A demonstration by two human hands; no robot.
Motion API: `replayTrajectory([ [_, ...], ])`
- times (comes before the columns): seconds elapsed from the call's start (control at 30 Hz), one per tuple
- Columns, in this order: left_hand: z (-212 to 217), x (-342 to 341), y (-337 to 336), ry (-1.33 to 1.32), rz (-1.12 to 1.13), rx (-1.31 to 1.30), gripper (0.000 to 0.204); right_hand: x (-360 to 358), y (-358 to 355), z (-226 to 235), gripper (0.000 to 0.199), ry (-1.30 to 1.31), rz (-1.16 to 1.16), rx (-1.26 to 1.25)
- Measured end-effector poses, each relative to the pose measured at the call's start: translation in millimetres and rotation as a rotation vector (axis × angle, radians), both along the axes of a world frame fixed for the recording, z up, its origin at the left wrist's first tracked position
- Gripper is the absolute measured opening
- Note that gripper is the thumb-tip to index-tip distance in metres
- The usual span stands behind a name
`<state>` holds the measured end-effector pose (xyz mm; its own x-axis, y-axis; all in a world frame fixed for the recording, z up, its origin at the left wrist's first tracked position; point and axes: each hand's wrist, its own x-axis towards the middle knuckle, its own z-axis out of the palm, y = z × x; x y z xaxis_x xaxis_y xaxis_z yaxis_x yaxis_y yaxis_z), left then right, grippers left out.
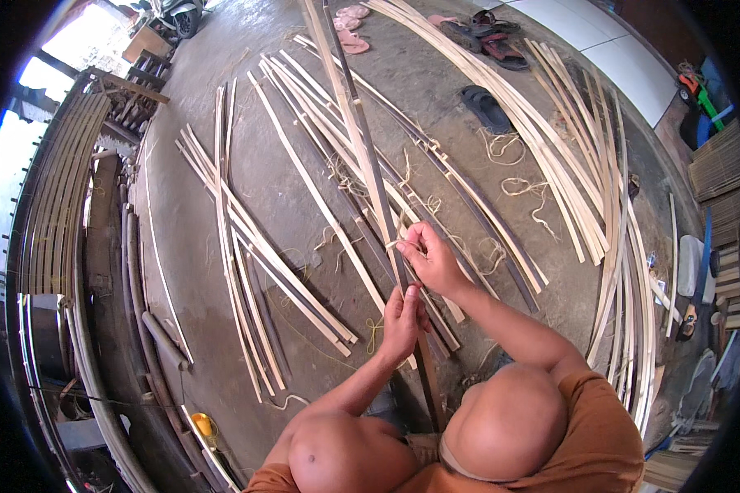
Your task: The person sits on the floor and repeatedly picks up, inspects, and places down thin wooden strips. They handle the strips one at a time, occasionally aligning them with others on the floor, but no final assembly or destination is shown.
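Observation:
My left hand is closed around long split bamboo strips, one side pale and the other dark, which run from between my knees up past the top of the view. Just above it, my right hand pinches a thin pale tie against the strips, thumb and forefinger pressed together. Whether the tie is knotted cannot be made out. Beneath the held strips, more bamboo strips lie on the concrete floor, several bound with similar thin ties.
Piles of pale strips lie to the right, with loose ties beside them. A black sandal and other footwear sit farther off. Along the left stand a slatted bamboo panel and poles. A saw is at right.

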<state>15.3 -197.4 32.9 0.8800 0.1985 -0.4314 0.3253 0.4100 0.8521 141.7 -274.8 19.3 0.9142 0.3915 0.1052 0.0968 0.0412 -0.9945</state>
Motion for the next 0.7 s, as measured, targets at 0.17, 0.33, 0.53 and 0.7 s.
replayTrajectory([
  [0.17, -7.8, -7.2, 7.1, 0.004, 0.016, -0.055, 0.027, 7.7, 8.6, 5.9, 0.018, -0.077, 0.051, -0.015],
  [0.33, -7.7, -9.2, 3.8, 0.028, -0.003, -0.11, 0.03, 20.6, 20.2, -3.2, 0.017, 0.028, 0.033, 0.038],
  [0.53, -1.7, -8.9, 11.0, 0.041, 0.032, -0.19, 0.041, 16.4, 15.2, 20.1, 0.017, -0.302, -0.011, -0.124],
  [0.7, -12.4, -3.3, 18.5, 0.014, 0.044, -0.224, 0.046, 40.0, 7.7, 6.1, 0.012, -0.217, -0.066, -0.062],
])
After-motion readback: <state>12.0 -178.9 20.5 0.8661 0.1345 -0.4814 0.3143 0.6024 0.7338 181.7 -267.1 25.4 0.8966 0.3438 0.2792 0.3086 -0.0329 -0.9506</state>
